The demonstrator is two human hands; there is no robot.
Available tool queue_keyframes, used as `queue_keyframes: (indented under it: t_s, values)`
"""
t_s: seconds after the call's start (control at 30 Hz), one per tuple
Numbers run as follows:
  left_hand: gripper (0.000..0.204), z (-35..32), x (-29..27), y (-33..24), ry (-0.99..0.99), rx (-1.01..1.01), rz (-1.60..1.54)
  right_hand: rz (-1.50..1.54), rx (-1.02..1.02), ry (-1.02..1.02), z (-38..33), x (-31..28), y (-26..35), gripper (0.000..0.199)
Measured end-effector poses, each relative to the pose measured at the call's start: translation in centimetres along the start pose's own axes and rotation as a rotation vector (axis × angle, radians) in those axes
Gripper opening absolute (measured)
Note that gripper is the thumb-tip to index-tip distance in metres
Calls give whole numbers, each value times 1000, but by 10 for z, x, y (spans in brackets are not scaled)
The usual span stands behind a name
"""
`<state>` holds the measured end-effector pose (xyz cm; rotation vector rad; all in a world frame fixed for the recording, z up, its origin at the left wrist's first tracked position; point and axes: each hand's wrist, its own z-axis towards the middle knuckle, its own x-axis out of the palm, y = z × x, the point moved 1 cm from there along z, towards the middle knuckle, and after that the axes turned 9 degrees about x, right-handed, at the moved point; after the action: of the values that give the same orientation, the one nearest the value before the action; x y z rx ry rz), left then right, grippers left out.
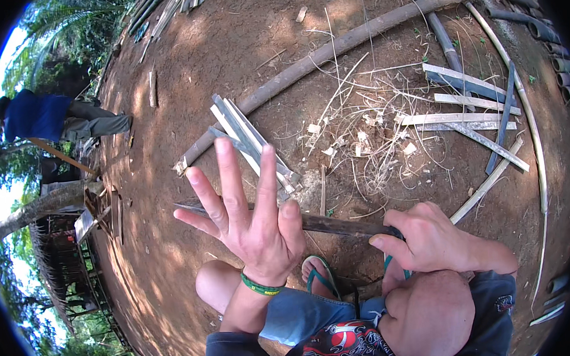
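My right hand (425,234) is closed around the handle of a long, dark-bladed machete (343,224). The blade lies roughly level across my front and points left, passing behind my left hand, with its tip showing beyond the little finger. My left hand (252,226) is raised with fingers spread, palm side hidden, and a green band (261,284) circles its wrist. Whether the left palm touches the blade cannot be seen. Beyond the left fingertips lies a bundle of split bamboo strips (242,132) on the ground.
A long pole (342,44) lies diagonally ahead. Thin shavings (380,139) litter the dirt, with more split slats (470,108) to the right. Dark bamboo lengths (554,50) line the right edge. Another person (46,117) stands at far left, near a thatched hut (58,263).
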<state>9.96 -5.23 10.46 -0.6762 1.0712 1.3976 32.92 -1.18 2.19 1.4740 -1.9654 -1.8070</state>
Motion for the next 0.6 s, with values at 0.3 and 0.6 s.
queue_keyframes:
  t_s: [0.3, 0.6]
  values:
    - [57, 19, 12, 4, 139, 164, -39, 20, 76, 86, 10, -1, -3, 46]
    - [43, -80, 25, -1, -387, -91, -859, 7, 18, 96, 18, 11, -4, 56]
